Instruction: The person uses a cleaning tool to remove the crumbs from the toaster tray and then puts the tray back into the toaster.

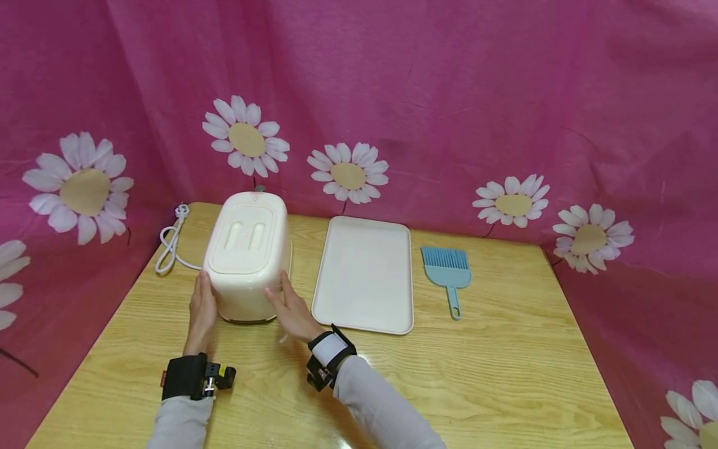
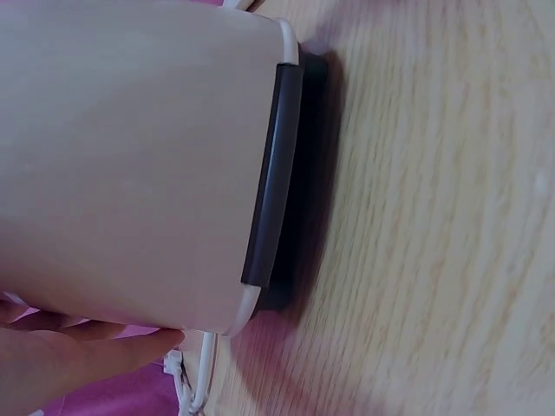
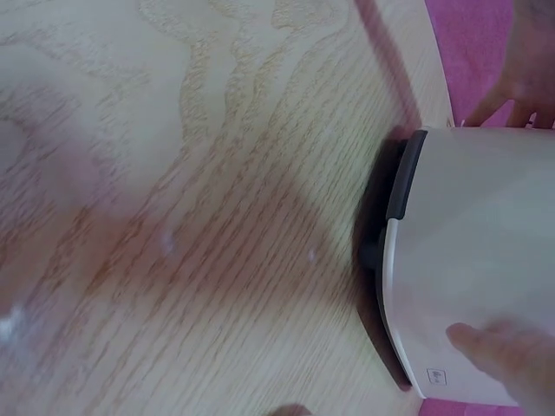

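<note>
A cream toaster (image 1: 247, 255) with a lid on top stands at the left of the table, and two long recesses mark the lid. My left hand (image 1: 202, 308) lies along its left side, fingers extended. At the right front corner, my right hand (image 1: 293, 310) touches it with its thumb on the front face and its fingers along the right side. Close up in the left wrist view, the toaster's front (image 2: 130, 165) has a dark strip at its base. In the right wrist view, a thumb (image 3: 486, 347) overlaps the front near a small printed mark.
A white cord with a plug (image 1: 182, 211) loops on the table left of the toaster. Right of it lies a white rectangular tray (image 1: 364, 274), then a blue hand brush (image 1: 449, 274). A pink flowered cloth (image 1: 437, 112) hangs behind the wooden table (image 1: 505, 362).
</note>
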Demonstrator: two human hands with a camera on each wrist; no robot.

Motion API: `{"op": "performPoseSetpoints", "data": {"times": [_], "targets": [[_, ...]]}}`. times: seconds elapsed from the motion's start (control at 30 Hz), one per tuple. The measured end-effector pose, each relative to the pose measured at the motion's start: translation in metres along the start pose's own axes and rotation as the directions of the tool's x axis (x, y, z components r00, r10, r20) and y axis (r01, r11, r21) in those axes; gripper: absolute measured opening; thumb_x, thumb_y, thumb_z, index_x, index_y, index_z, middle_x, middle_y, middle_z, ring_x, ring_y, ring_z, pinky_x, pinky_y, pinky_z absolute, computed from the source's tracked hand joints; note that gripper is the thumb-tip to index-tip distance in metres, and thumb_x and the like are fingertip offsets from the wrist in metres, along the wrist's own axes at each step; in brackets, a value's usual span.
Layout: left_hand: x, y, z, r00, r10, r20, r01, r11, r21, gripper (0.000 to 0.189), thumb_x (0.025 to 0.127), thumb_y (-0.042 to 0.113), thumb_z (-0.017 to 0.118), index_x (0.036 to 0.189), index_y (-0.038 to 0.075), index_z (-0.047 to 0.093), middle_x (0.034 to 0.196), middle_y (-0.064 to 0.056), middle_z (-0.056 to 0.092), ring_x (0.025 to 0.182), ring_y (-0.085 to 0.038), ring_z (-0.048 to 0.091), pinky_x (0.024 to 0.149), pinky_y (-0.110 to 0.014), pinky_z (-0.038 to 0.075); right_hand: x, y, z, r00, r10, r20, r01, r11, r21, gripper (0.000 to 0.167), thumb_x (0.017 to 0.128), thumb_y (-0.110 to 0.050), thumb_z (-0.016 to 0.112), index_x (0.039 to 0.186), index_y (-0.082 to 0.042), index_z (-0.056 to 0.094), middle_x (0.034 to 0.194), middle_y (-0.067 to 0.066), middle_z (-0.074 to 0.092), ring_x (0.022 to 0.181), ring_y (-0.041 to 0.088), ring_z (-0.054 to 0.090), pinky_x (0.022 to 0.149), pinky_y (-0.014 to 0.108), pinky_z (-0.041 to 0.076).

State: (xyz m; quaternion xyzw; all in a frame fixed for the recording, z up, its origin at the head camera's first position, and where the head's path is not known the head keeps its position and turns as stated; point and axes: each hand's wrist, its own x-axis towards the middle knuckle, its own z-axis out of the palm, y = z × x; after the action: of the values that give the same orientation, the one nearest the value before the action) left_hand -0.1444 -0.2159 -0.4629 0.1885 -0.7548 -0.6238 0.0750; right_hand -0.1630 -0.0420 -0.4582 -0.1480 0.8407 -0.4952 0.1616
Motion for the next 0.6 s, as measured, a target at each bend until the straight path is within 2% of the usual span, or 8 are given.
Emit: {"op": "performPoseSetpoints", "data": {"times": [0.03, 0.2, 0.47, 0.6], "targets": [[-0.001, -0.001, 0.001, 1.0, 0.005, -0.001, -0.005, 1.0, 0.009, 0.06, 0.095, 0.046, 0.01, 0.143, 0.01, 0.013, 0.146, -0.018, 0.015, 0.133, -0.031, 0.013, 0.109, -0.047, 0.012, -0.001, 0.001, -0.001, 1.0, -0.005, 0.0, 0.005, 1.0, -0.006, 0.065, 0.094, -0.047, 0.029, 0.144, -0.01, 0.007, 0.142, 0.012, 0.029, 0.123, 0.029, 0.036, 0.104, 0.039, 0.03], [-0.01, -0.002, 0.004, 0.999, 0.035, -0.01, -0.034, 0.999, 0.022, 0.059, 0.096, 0.044, 0.015, 0.142, 0.007, 0.016, 0.144, -0.02, 0.019, 0.131, -0.033, 0.016, 0.108, -0.048, 0.015, -0.005, 0.006, -0.004, 1.0, -0.015, 0.007, 0.015, 1.0, -0.006, 0.067, 0.094, -0.048, 0.029, 0.144, -0.01, 0.007, 0.14, 0.013, 0.033, 0.122, 0.029, 0.038, 0.103, 0.039, 0.032], [-0.026, -0.003, 0.015, 0.996, 0.066, -0.06, -0.064, 0.997, 0.031, 0.054, 0.096, 0.039, 0.026, 0.134, 0.0, 0.03, 0.136, -0.024, 0.031, 0.126, -0.036, 0.027, 0.105, -0.049, 0.022, -0.016, 0.016, -0.013, 0.998, -0.054, -0.013, 0.054, 0.999, -0.005, 0.064, 0.094, -0.046, 0.029, 0.144, -0.011, 0.008, 0.138, 0.014, 0.036, 0.107, 0.028, 0.053, 0.096, 0.036, 0.04], [-0.034, -0.002, 0.024, 0.991, 0.097, -0.089, -0.095, 0.995, 0.023, 0.049, 0.096, 0.034, 0.035, 0.127, -0.004, 0.033, 0.128, -0.026, 0.039, 0.121, -0.035, 0.034, 0.102, -0.047, 0.028, -0.023, 0.022, -0.019, 0.995, -0.084, -0.045, 0.084, 0.996, -0.002, 0.061, 0.095, -0.041, 0.032, 0.143, -0.01, 0.012, 0.137, 0.015, 0.038, 0.106, 0.03, 0.054, 0.096, 0.037, 0.041]]}}
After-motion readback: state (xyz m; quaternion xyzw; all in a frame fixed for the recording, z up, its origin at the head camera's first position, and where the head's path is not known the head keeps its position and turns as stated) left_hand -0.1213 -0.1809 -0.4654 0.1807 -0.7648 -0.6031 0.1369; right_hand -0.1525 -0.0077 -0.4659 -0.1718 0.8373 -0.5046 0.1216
